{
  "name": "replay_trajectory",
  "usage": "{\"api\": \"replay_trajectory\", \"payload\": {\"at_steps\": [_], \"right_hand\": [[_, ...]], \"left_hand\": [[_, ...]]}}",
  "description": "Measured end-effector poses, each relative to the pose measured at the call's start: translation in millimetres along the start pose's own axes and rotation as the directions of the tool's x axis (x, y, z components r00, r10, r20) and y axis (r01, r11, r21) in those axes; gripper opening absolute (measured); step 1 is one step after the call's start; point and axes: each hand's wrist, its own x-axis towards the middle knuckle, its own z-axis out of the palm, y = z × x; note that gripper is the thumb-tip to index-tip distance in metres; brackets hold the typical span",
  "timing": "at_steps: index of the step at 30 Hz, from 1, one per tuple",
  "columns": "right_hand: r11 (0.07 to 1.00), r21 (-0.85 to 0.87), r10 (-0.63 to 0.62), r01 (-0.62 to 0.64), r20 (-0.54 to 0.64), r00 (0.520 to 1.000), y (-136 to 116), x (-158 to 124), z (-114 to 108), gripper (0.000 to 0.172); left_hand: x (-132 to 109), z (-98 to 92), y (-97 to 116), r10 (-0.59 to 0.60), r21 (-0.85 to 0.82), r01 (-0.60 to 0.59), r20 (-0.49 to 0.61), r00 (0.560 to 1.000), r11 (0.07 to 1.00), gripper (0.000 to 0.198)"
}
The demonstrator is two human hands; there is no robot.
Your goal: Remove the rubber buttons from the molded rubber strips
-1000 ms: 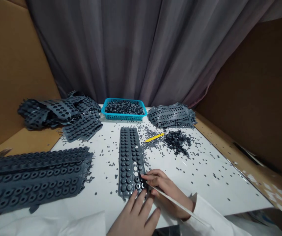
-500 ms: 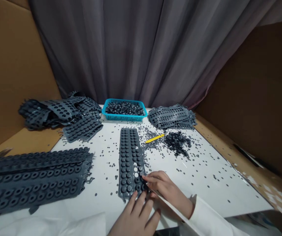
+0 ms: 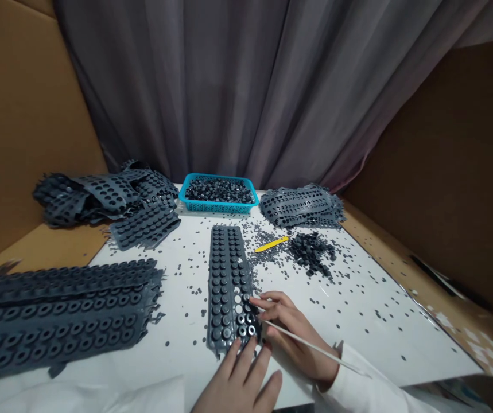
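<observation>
A dark grey rubber sheet (image 3: 225, 275) with rows of round knobs lies lengthwise on the white tabletop. Some holes on its right half show white. My left hand (image 3: 241, 378) rests with spread fingers, its fingertips on the near edge of the sheet. At the sheet's right side, my right hand (image 3: 291, 330) has its fingers bent round a thin white stick (image 3: 315, 346), which slants down to the right. The stick's tip, near the lower right knobs, is hard to make out. A yellow tool (image 3: 272, 244) lies right of the sheet.
Knobbed sheets (image 3: 57, 321) lie at left, with a heap of sheets (image 3: 108, 192) behind. A blue basket (image 3: 218, 206) holds small dark pieces. At right are stacked sheets (image 3: 300, 205), a pile of dark pieces (image 3: 312, 253) and scattered discs.
My right hand has shifted slightly up and turned, and the white stick now slants at a flatter angle. More of the sheet's lower right knobs show. My left hand has barely moved.
</observation>
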Motion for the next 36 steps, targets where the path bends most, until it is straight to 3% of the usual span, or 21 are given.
{"api": "replay_trajectory", "payload": {"at_steps": [4,9,14,18,21,24,29,36], "right_hand": [[0.999,-0.032,-0.011,0.011,-0.001,1.000,3,0,2,0.025],[0.971,-0.219,-0.099,0.094,-0.008,0.995,5,5,2,0.035],[0.839,-0.463,-0.293,0.285,0.057,0.955,14,15,4,0.017],[0.804,-0.537,-0.276,0.254,0.041,0.960,19,18,3,0.012],[0.848,-0.511,-0.176,0.140,-0.024,0.984,16,18,-3,0.015],[0.925,-0.376,-0.072,0.049,-0.046,0.996,10,18,-9,0.022],[0.995,-0.087,-0.037,0.039,0.016,0.999,1,18,-12,0.033],[0.989,-0.135,-0.058,0.063,0.044,0.997,3,20,-10,0.034]], "left_hand": [[2,-0.6,0,-0.007,0.002,0.007,0.000,1.000,1.000,0.017],[-3,1.3,2,0.004,0.008,-0.004,0.042,0.999,1.000,0.022],[-6,4.6,3,-0.003,-0.001,0.003,0.025,1.000,1.000,0.024],[-8,7.1,3,0.004,0.008,-0.005,0.033,0.999,1.000,0.025],[-11,6.7,3,0.027,0.014,-0.029,0.078,0.997,0.999,0.028],[-10,3.8,3,0.021,0.016,-0.022,0.087,0.996,1.000,0.028],[-5,0.0,1,-0.003,-0.002,0.003,0.045,0.999,1.000,0.025],[-3,3.7,3,-0.033,-0.034,0.033,-0.007,0.999,0.999,0.019]]}}
